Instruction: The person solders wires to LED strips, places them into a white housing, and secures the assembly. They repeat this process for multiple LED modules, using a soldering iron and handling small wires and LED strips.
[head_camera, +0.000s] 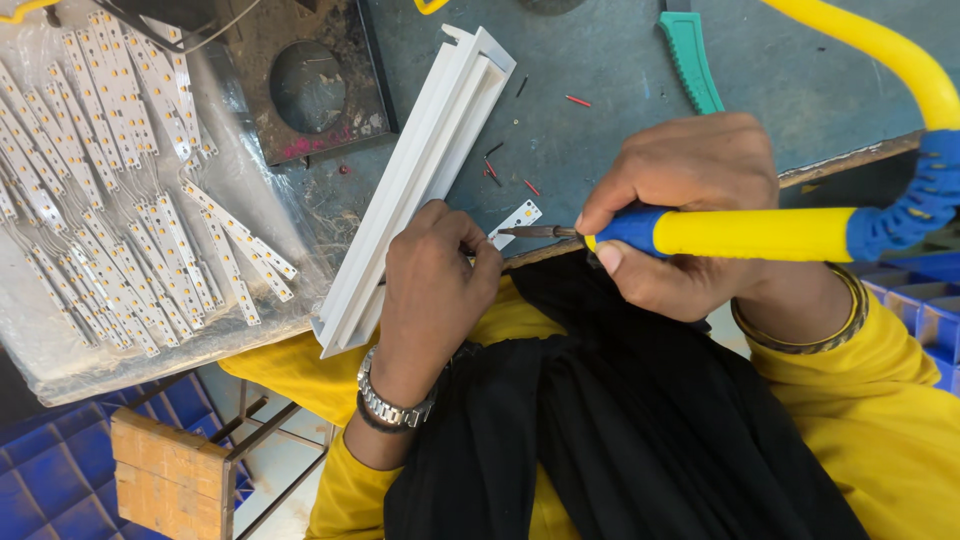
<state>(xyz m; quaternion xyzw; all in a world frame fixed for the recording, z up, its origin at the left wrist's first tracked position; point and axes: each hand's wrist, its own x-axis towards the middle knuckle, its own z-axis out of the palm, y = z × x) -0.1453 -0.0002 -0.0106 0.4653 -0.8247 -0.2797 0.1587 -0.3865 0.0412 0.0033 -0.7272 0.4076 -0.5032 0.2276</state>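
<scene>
My left hand (435, 290) pinches a small white LED strip (517, 221) at the front edge of the blue-grey workbench (600, 130). My right hand (690, 215) grips a soldering iron (740, 233) with a yellow and blue handle. Its metal tip touches the strip's near end. A long white plastic channel (420, 185) lies diagonally just left of my left hand. A metal watch is on my left wrist and a bangle on my right.
A clear plastic sheet with several white LED strips (120, 190) covers the left of the bench. A dark square stand (310, 85) sits behind it. A green-handled tool (690, 60) and small wire offcuts lie farther back. Blue bins (920, 300) are at right.
</scene>
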